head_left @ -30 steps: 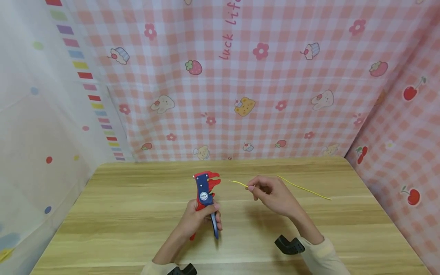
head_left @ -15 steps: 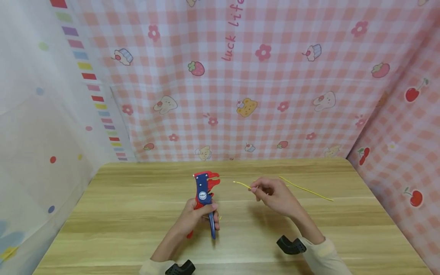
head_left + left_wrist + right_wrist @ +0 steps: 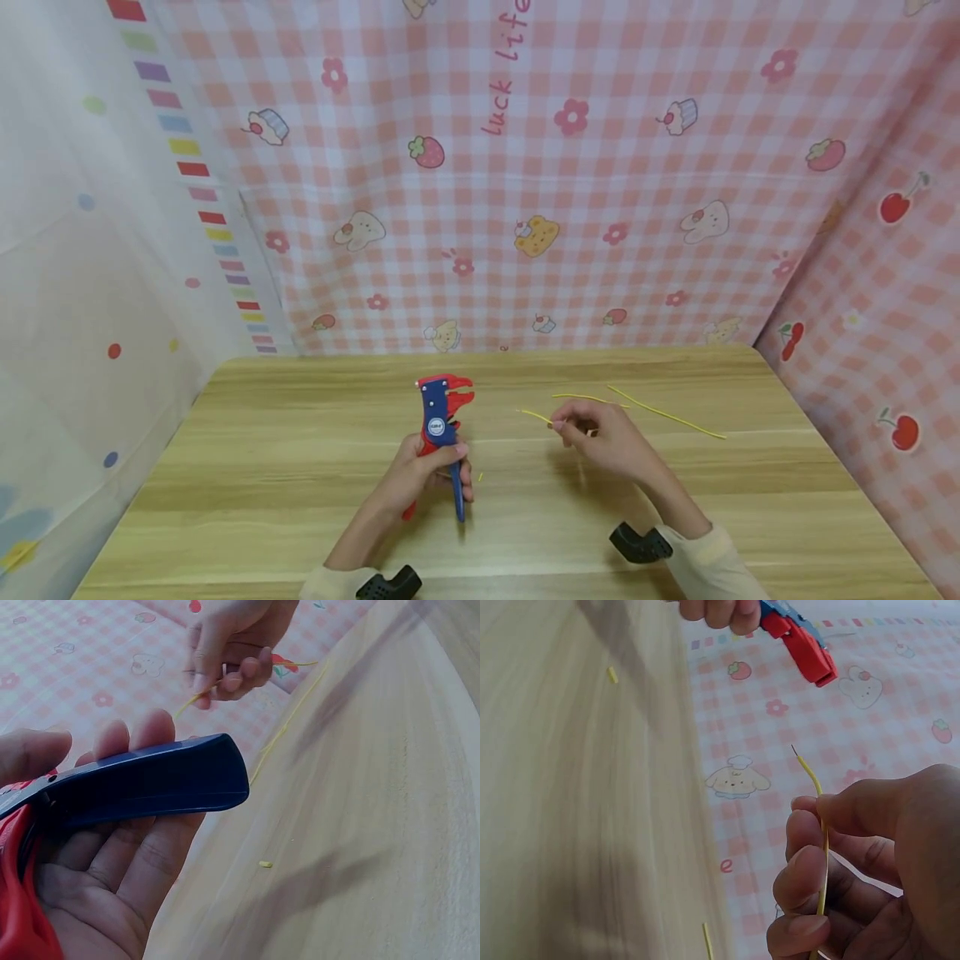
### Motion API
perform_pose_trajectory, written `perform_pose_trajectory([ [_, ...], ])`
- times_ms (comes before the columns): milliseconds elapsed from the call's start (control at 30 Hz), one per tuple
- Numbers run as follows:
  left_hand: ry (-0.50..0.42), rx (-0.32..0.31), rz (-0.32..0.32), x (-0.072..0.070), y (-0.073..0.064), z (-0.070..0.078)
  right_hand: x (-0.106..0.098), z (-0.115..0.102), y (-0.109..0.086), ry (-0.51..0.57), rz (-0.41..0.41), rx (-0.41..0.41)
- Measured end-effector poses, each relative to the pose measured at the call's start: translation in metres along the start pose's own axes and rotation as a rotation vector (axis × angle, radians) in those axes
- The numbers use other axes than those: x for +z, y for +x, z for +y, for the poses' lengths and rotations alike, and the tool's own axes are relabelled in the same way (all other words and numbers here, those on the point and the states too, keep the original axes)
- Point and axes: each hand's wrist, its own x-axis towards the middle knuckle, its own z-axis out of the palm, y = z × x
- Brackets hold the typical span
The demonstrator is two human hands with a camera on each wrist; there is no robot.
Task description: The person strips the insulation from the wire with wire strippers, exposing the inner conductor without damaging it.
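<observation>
My left hand (image 3: 423,475) grips a red and blue wire stripper (image 3: 437,408) by its handles, with the head pointing up and its jaws to the right. In the left wrist view the fingers wrap behind the blue handle (image 3: 165,776). To the right, my right hand (image 3: 603,437) pinches a yellow wire (image 3: 815,780) between thumb and forefinger. A short bare metal tip (image 3: 793,750) shows at that wire's end, apart from the stripper. A tiny yellow bit of insulation (image 3: 265,864) lies on the table between the hands.
Two more yellow wires lie on the wooden table (image 3: 300,467) behind my right hand: a shorter one (image 3: 581,397) and a longer one (image 3: 667,413). Checked cloth (image 3: 465,192) hangs at the back, with more cloth on both sides.
The right hand has drawn the wire slightly right and toward me, uncovering more of the shorter wire behind. The stripper has shifted slightly left. The insulation bit has come into view beside the left fingers.
</observation>
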Motion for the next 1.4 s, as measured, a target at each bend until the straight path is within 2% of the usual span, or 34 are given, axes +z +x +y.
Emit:
perform_pose_trajectory([
  [133,-0.011,0.014,-0.009,-0.003,-0.001,0.001,0.0,0.005,-0.003,-0.011,-0.005,0.002],
  [367,-0.021,0.015,-0.011,-0.004,-0.002,0.002,-0.002,0.015,-0.009,-0.049,0.015,-0.045],
  [900,-0.014,0.02,-0.023,-0.005,-0.002,0.002,-0.011,0.034,-0.027,-0.109,0.045,-0.037],
  [1167,-0.012,0.022,-0.016,-0.005,-0.002,0.004,-0.013,0.044,-0.031,-0.191,0.074,-0.062],
  [1400,-0.018,0.018,-0.009,-0.005,-0.002,0.006,-0.014,0.054,-0.038,-0.222,0.078,-0.043],
])
